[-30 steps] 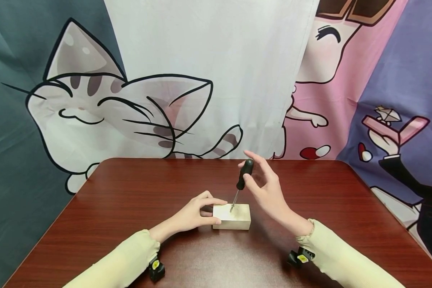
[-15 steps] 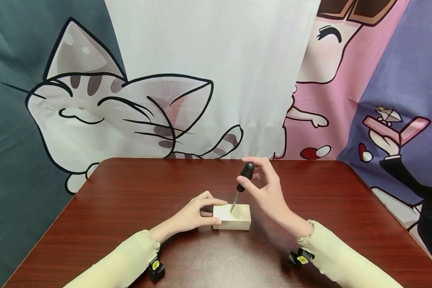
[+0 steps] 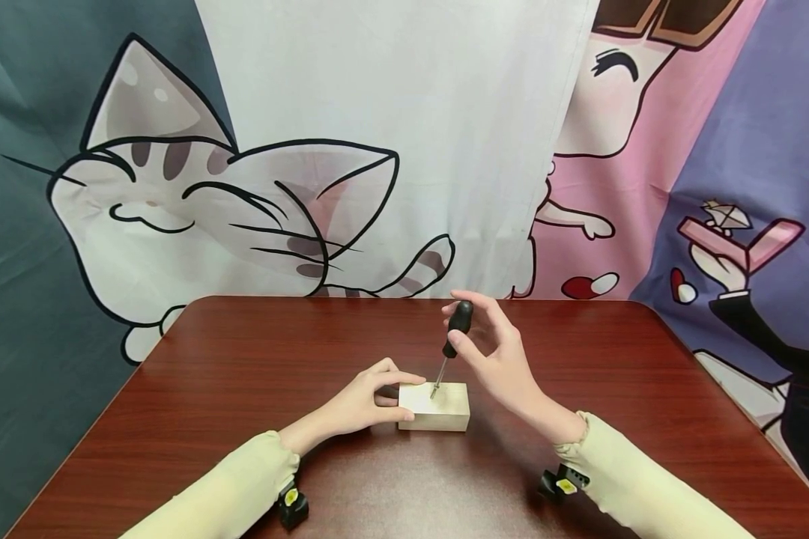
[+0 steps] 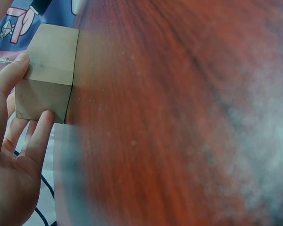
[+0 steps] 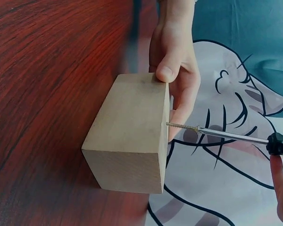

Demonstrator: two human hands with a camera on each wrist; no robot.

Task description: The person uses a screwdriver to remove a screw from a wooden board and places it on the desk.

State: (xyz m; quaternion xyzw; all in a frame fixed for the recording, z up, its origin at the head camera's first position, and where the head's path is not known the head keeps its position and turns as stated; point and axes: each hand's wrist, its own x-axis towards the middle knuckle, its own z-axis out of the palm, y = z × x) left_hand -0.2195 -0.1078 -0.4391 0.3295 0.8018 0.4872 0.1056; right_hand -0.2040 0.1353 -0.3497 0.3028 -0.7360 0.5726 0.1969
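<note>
A pale wooden block (image 3: 438, 418) lies on the table. My left hand (image 3: 360, 400) holds its left end, thumb on the near side and fingers at the top and far side. A brass-coloured screw (image 5: 181, 125) stands out from the block's top face, its tip in the wood. On the screw's head sits the metal shaft (image 5: 236, 135) of a screwdriver, leaning slightly right in the head view. My right hand (image 3: 502, 359) grips the screwdriver's black handle (image 3: 459, 329) between thumb and fingers. Part of the handle is cut off in the right wrist view.
The reddish-brown wooden table (image 3: 276, 344) extends around the block on all sides. Behind its far edge hangs a cloth (image 3: 404, 90) printed with cartoon figures. A small black device (image 3: 293, 505) is strapped at each wrist.
My right fingers have shifted around the handle, the index finger first curling in, then easing slightly. The handle has swayed a little right and back. The left hand and block have stayed put.
</note>
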